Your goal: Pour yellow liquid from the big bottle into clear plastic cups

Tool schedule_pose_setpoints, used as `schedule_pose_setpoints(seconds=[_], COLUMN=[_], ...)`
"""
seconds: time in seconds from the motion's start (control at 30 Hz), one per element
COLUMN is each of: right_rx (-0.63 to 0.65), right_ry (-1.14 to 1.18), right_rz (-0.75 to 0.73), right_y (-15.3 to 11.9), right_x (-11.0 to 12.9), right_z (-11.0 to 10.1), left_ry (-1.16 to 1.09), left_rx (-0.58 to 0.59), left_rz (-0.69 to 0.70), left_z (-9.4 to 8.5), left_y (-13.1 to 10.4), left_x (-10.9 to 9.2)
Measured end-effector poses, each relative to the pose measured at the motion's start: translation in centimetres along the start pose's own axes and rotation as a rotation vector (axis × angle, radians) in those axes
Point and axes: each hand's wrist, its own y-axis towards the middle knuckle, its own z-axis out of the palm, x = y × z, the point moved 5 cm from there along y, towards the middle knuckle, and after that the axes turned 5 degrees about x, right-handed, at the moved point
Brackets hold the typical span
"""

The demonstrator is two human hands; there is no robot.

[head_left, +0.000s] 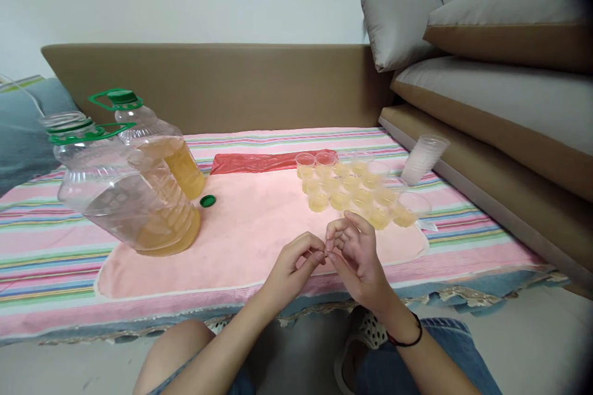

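My left hand (296, 262) and my right hand (359, 256) meet at the fingertips above the front of the pink mat (241, 222). Thumb and fingers of the left hand are pinched together. The right hand curls its fingers, its thumb tip against the left fingertips. Whatever the two may pinch is too small or clear to make out. Just beyond them stand several clear plastic cups (340, 199) in rows, with pale yellow liquid inside. A stack of clear cups (424, 159) leans at the back right.
Two large plastic jugs of yellow liquid stand at left: an uncapped front jug (139, 210) and a green-capped rear jug (188, 163). Beside them lies a green cap (207, 200). A red plastic bag (254, 163) stretches behind the mat. Cushions (500, 99) pile up at right.
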Motion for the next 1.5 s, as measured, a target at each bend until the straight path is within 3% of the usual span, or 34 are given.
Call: schedule_pose_setpoints(seconds=[0.43,0.67,0.83,0.93,1.2,1.5], right_rx=[-0.008,0.061,0.044,0.026,0.048,0.062], right_ry=[0.003,-0.216,-0.253,-0.256,-0.325,-0.339], right_rz=[-0.008,-0.01,0.005,0.055,0.138,0.159], right_y=[0.0,-0.3,-0.4,-0.5,-0.6,-0.5], right_x=[-0.7,-1.5,-2.0,-2.6,-3.5,-3.4], right_z=[-0.2,-0.1,-0.2,-0.3,-0.4,-0.5], left_ry=[0.045,0.538,0.998,1.158,1.24,1.268], left_rx=[-0.051,-0.071,-0.029,0.009,0.117,0.219], left_rz=[-0.018,0.038,0.197,0.273,0.314,0.247], left_z=[-0.2,-0.7,-0.4,-0.1,0.6,0.9], left_y=[0.0,-0.2,-0.3,-0.2,0.0,0.2], left_x=[-0.5,-0.6,-0.2,0.4,1.4,2.4])
